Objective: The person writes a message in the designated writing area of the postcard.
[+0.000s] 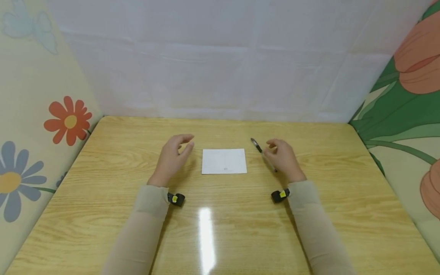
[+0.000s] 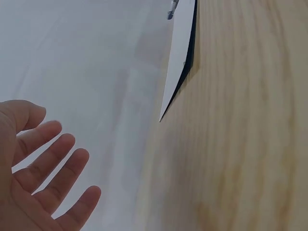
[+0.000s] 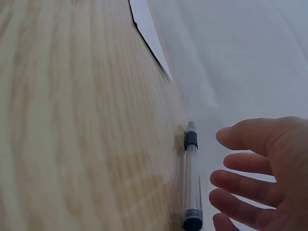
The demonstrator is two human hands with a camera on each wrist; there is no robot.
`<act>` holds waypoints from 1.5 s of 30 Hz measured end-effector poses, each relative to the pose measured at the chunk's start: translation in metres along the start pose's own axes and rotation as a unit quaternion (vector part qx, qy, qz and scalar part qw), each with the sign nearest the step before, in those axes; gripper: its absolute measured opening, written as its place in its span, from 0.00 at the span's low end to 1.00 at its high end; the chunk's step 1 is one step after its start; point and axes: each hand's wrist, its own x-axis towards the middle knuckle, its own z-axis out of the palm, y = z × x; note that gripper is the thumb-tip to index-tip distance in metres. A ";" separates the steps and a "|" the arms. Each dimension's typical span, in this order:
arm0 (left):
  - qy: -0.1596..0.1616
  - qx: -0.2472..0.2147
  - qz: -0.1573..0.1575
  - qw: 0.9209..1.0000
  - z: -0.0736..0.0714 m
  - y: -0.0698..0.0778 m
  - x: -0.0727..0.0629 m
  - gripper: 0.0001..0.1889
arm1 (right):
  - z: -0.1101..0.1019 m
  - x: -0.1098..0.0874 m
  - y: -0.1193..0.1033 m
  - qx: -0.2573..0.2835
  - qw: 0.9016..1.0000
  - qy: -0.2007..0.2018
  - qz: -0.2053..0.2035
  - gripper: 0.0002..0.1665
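Observation:
A white card (image 1: 224, 161) lies flat on the wooden table between the hands, with a small faint mark near its lower edge. To its right lies a pen (image 1: 256, 145) with a clear barrel and dark grip, slanted and partly hidden by the right hand in the head view. My right hand (image 1: 282, 157) hovers beside the pen, fingers loosely bent and holding nothing; the right wrist view shows a gap between the fingers and the pen (image 3: 192, 180). My left hand (image 1: 173, 157) is off the card's left side, fingers relaxed and apart, with nothing in it.
The wooden table (image 1: 240, 233) reaches back to a white cloth backdrop (image 1: 220, 76). Flower-painted panels (image 1: 70, 121) stand along both sides. Each wrist carries a small black camera (image 1: 177, 199), and a bright reflection falls on the tabletop in front.

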 end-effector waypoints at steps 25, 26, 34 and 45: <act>-0.073 -0.104 -0.054 0.990 0.006 -0.009 -0.003 0.19 | 0.011 0.001 0.001 0.009 1.000 0.007 0.020 0.16; -0.074 -0.107 -0.057 0.990 0.007 -0.009 -0.003 0.19 | 0.012 0.001 0.001 0.009 1.000 0.006 0.020 0.16; -0.075 -0.128 -0.065 0.987 0.010 -0.011 -0.004 0.19 | 0.013 0.001 0.001 0.018 0.999 -0.001 0.029 0.13; -0.079 -0.139 -0.068 0.985 0.014 -0.014 -0.006 0.19 | 0.015 0.001 0.000 0.017 1.000 0.004 0.024 0.11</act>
